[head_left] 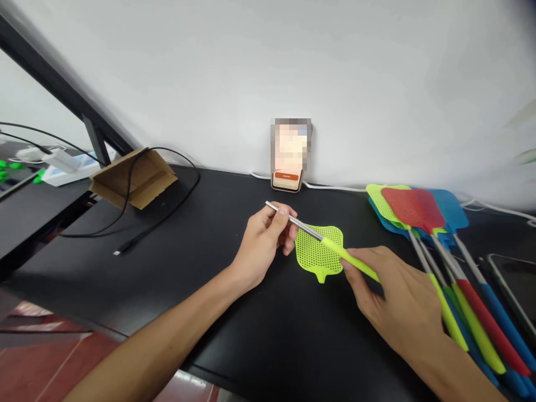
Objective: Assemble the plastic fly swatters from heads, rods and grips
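Note:
Both my hands hold a fly swatter handle [333,245], a metal rod with a yellow-green grip, slanting over the table. My left hand [268,237] pinches the metal rod near its bare upper end. Around the yellow-green grip, my right hand [389,296] is closed, hiding the grip's lower end. Beneath the handle, a separate yellow-green swatter head [320,257] with a perforated face lies flat on the black table, its short stem pointing toward me. The rod and the head are apart.
Several fly swatters in red [414,207], blue and yellow-green are piled at the right, beside a dark flat device [513,279]. A phone [288,156] leans against the wall. An open cardboard box [134,178] and a black cable [165,220] lie at the left.

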A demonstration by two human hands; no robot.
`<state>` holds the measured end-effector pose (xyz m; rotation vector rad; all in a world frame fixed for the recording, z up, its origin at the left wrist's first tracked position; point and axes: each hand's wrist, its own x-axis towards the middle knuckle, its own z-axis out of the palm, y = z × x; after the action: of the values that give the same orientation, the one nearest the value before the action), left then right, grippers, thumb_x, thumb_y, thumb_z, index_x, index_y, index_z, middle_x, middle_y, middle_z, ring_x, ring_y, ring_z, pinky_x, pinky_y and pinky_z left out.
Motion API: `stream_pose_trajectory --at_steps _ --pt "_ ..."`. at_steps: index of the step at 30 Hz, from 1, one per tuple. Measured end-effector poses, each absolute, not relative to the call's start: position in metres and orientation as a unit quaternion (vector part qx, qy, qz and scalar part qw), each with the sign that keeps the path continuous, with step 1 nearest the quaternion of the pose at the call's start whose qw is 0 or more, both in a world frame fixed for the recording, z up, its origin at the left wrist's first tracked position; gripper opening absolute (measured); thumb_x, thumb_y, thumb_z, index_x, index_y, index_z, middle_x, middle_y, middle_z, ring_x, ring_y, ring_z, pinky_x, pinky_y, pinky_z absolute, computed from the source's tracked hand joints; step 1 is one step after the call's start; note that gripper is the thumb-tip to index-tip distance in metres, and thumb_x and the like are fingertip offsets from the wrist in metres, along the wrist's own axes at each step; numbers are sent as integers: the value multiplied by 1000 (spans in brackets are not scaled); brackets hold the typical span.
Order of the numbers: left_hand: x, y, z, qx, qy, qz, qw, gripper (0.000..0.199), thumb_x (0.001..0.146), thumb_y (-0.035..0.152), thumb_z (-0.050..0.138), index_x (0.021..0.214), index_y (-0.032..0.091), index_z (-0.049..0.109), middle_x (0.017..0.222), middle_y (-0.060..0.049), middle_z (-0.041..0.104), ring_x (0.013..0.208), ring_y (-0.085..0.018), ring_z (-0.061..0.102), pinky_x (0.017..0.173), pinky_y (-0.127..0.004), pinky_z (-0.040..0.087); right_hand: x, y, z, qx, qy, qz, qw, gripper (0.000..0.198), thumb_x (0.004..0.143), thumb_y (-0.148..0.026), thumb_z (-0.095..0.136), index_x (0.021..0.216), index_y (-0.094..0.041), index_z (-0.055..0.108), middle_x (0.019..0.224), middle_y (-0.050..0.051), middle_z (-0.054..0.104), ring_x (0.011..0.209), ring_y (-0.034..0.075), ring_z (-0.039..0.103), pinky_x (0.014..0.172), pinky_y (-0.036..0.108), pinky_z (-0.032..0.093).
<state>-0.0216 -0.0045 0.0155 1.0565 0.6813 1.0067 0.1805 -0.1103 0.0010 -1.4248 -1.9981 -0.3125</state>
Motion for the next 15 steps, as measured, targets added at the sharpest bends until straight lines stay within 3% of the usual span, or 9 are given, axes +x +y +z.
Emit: stream_pose_trajectory --at_steps 5,9,12,15 --pt "-21 -6 14 505 289 456 673 27 101 43 61 93 18 57 67 3 57 54 -9 49 51 -22 41 179 -113 4 -543 -765 -107 330 19 97 -13 63 113 -22 61 89 6 76 75 21 72 69 34 53" --pt "-23 -8 13 522 280 461 661 28 101 44 60 93 18 57 66 3 57 54 -8 48 52 -22 39 171 -120 5 -573 -729 -37 373 9 99 -19 62 107 -23 63 81 3 75 61 17 68 59 30 50" --pt "-24 -9 11 538 277 453 655 31 100 48 61 93 19 57 66 3 57 55 -9 48 53 -22 39 162 -124 9 -612 -651 168 416 8 101 -31 61 106 -24 63 80 2 75 57 15 67 47 26 44" --pt "-25 -7 9 549 273 438 658 33 100 51 60 92 19 56 66 3 57 56 -9 48 53 -22 39 155 -126 13 -570 -533 447 438 20 103 -43 57 103 -23 60 82 3 75 55 14 66 47 24 45"
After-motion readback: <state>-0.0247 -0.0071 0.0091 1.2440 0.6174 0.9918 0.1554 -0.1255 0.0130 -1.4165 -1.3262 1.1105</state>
